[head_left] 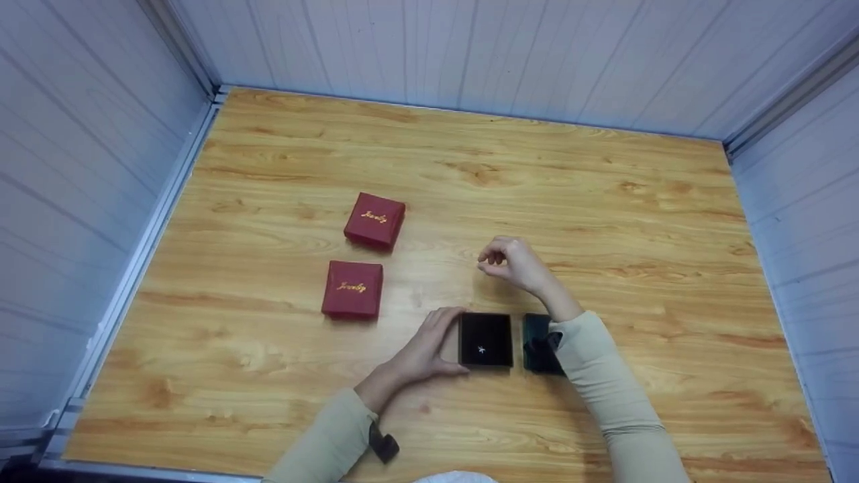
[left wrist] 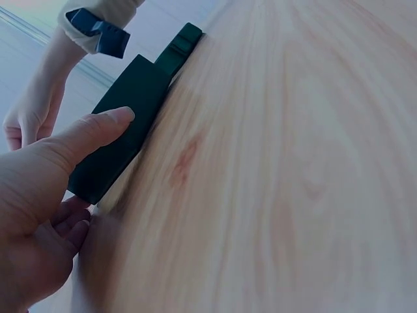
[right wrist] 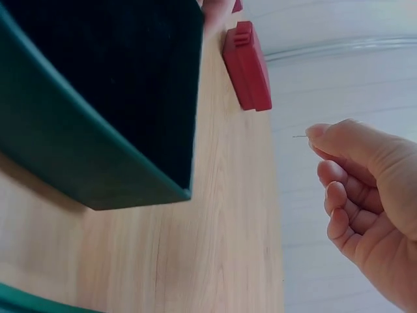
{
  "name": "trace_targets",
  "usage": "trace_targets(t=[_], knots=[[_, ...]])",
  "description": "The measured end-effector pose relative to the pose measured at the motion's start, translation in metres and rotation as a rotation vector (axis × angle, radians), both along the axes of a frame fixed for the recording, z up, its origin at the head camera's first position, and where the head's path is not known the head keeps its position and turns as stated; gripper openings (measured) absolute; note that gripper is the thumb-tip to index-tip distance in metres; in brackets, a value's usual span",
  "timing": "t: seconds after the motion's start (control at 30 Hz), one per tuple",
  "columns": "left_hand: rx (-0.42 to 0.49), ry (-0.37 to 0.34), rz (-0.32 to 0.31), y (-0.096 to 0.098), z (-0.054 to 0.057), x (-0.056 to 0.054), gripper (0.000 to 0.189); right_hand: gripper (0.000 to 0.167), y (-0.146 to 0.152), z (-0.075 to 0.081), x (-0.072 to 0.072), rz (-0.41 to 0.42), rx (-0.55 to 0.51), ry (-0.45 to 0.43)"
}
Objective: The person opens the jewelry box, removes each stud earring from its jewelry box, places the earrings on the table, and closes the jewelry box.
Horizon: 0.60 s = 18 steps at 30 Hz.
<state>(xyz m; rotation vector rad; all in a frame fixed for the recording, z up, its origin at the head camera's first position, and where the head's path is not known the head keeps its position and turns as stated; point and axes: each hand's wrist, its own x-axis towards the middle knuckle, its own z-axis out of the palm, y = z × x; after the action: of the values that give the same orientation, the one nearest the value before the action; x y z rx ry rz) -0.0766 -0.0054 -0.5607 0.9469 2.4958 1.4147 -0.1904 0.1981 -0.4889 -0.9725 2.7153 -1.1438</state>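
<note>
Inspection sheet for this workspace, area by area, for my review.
Surface: light brown wood-grain tabletop.
Job's things: open dark green square box, small silvery star shape inside; dark green piece, perhaps its lid, beside it; thin wire-like piece.
Clutter: closed red square box with gold lettering; another like it.
Grippers: left hand grips the box; right hand pinches the thin piece.
Cables: nothing seen.
Surroundings: pale panel walls on three sides.
</note>
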Motion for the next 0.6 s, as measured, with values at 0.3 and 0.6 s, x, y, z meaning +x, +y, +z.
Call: trace_targets(t=[0.3,0.6], knots=[[0.017,0.005,-0.005,0.000,-0.001,0.000,0.095,0.006,-0.003,-0.007,-0.019,-0.051,0.050,-0.122],[0.016,0.001,-0.008,0.000,0.000,0.000,0.095,0.008,-0.006,-0.013,-0.038,-0.085,0.063,-0.223]])
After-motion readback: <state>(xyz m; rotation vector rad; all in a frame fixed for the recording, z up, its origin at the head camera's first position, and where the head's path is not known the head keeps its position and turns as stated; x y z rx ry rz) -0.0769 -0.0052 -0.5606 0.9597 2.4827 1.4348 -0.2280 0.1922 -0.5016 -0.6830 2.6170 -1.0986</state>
